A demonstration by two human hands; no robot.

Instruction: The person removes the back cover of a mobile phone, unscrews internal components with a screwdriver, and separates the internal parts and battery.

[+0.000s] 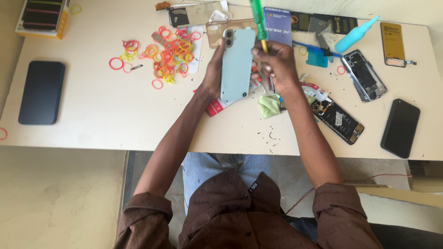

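Around the purple packet (pixel 277 24) at the surface's far edge: a black packet (pixel 330 22) just right, a yellow-and-black box (pixel 42 17) far left, a dark phone screen (pixel 41 92) at left, another (pixel 400 127) at right.

On the white table (pixel 115 110) we see rubber bands (pixel 168 57), a dark phone (pixel 41 92), an opened phone (pixel 338 119), a green cloth (pixel 269 105) and a blue bottle (pixel 354 34).
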